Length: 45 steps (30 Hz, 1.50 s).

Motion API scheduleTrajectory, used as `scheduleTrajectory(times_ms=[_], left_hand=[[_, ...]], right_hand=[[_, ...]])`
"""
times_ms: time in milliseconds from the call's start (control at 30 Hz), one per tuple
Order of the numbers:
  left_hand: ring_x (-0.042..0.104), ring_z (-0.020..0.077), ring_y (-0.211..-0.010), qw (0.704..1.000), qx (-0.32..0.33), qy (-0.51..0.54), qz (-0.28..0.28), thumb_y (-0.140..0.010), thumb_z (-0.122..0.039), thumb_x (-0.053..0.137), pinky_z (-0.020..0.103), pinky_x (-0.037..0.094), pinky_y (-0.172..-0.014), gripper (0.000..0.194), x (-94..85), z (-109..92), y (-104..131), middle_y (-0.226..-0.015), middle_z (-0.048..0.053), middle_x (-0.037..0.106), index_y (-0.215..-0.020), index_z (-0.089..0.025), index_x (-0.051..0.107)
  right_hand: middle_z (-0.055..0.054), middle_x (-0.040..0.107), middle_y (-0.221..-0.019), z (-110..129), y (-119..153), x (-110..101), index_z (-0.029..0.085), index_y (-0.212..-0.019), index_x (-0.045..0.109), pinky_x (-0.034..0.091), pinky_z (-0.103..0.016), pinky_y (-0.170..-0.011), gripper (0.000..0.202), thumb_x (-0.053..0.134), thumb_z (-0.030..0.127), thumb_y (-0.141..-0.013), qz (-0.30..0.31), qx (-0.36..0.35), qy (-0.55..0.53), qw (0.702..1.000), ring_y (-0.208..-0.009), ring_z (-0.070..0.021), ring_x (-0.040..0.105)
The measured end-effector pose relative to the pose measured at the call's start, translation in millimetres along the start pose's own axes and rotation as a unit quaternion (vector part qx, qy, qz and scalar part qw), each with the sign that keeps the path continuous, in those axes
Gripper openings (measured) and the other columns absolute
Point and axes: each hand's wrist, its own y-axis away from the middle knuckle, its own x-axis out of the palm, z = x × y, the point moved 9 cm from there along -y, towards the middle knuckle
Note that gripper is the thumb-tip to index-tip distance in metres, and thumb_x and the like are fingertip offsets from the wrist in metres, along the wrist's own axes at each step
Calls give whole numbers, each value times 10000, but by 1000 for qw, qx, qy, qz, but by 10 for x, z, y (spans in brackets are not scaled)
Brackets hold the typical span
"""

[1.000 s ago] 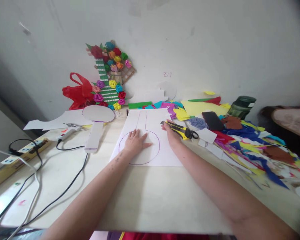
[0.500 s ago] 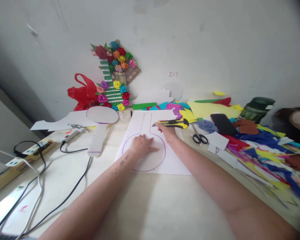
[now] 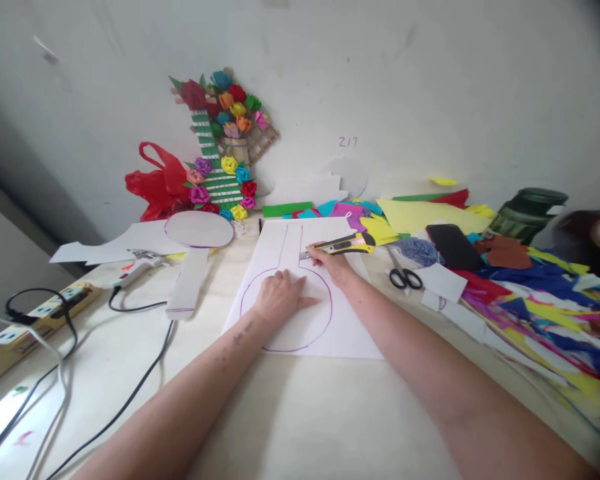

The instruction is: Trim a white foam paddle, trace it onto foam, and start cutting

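Note:
A white sheet of board (image 3: pixel 350 327) lies in front of me, bearing a purple outline of a round body with a long straight neck. My left hand (image 3: pixel 281 297) rests flat on the round part, thumb and fingers spread, pressing the sheet. In my right hand (image 3: pixel 330 261) is a yellow and black utility knife (image 3: pixel 353 245), pinched near its front. The blade tip touches or sits just above the right neck line, close to where it meets the round outline. Left of the sheet is a white cut-out with an oval head (image 3: pixel 200 230) and a straight handle.
Scissors (image 3: pixel 405 277), a phone (image 3: pixel 453 245) and coloured scraps (image 3: pixel 545 300) lie to the right, by a dark green jar (image 3: pixel 530 213). A glue gun (image 3: pixel 139 267) and power strip (image 3: pixel 40 317) with cables are left. A flower-covered craft (image 3: pixel 223 180) leans on the wall.
My right hand has brought the knife from just right of the neck line down and left onto that line. My left hand stays on the sheet. The view has shifted slightly.

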Motion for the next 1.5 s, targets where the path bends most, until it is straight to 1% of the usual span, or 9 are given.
scheduleTrajectory(times_ms=[133,233,433,700,900,1033,1167,1400,1500], left_hand=[[506,255,-900,1000,-8,9,0,-716,-689,142,330,374,-686,730,-4,24,0,-935,130,526,-1161,-240,507],[500,249,-893,1000,-12,15,7,-720,-687,160,329,374,-686,712,6,33,-1,-944,127,516,-1166,-248,498],[497,248,-882,999,-15,14,26,-722,-684,185,322,371,-670,698,9,29,-14,-948,130,507,-1175,-249,490],[500,264,-886,999,-14,21,34,-709,-697,149,332,371,-662,745,-4,29,-12,-962,146,511,-1192,-237,480],[510,259,-871,999,-11,15,43,-722,-684,146,313,367,-634,721,-11,19,-8,-948,144,515,-1181,-244,486],[513,258,-858,999,-9,13,34,-721,-684,129,317,366,-632,727,-22,16,-9,-932,141,517,-1170,-246,495],[513,262,-856,999,-11,14,36,-711,-692,112,324,366,-637,752,-8,17,-8,-948,149,515,-1175,-239,493],[510,267,-863,999,-14,19,46,-711,-690,136,325,359,-644,741,-16,11,-11,-945,152,518,-1166,-233,501],[506,270,-872,999,-13,19,44,-714,-689,146,328,357,-653,736,-13,14,-13,-955,157,517,-1166,-229,501]], right_hand=[[55,476,-487,-35,-5,-29,167,-674,563,320,-237,-494,226,670,334,-566,-8,8,7,1000,-470,-76,402],[47,508,-564,-19,-6,-47,171,-649,541,372,-247,-573,249,702,311,-522,-21,7,7,1000,-533,-81,441],[36,544,-626,22,3,-2,172,-635,543,397,-268,-699,230,694,306,-526,1,3,13,1000,-644,-102,505],[16,572,-662,-38,-3,-13,175,-690,582,389,-248,-625,256,670,364,-542,20,17,26,999,-640,-109,497],[19,580,-692,-33,-19,-86,183,-720,602,367,-240,-613,235,651,361,-573,2,12,44,999,-650,-104,496],[30,564,-647,-34,-19,-126,181,-691,595,361,-240,-605,221,653,357,-572,-13,12,49,999,-627,-100,488],[30,546,-608,-29,-15,-104,176,-680,592,370,-244,-601,230,659,365,-566,-4,10,59,998,-614,-105,481],[19,577,-671,-15,-16,-74,180,-666,589,409,-270,-691,202,673,320,-547,10,1,42,999,-680,-118,519],[15,585,-685,-11,-28,-92,180,-662,582,420,-281,-705,218,690,299,-515,-6,-1,34,999,-688,-125,531]])
